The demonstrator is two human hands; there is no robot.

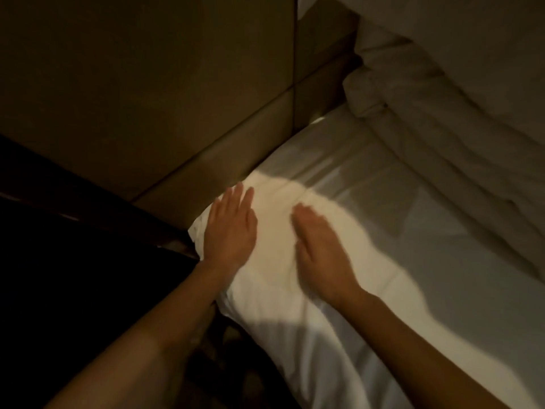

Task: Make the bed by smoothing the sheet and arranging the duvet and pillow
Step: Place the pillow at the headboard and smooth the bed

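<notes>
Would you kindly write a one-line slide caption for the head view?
Left hand and right hand lie flat on the white sheet beside the padded panel.

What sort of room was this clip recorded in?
Probably a bedroom, perhaps a hotel room. There is a bed with a white sheet, a bunched white duvet lying on it, and padded wall panels beside it. The left hand and right hand lie flat on the sheet.

Dim room, padded headboard panels (141,84), dark bedside furniture (73,231).
</notes>
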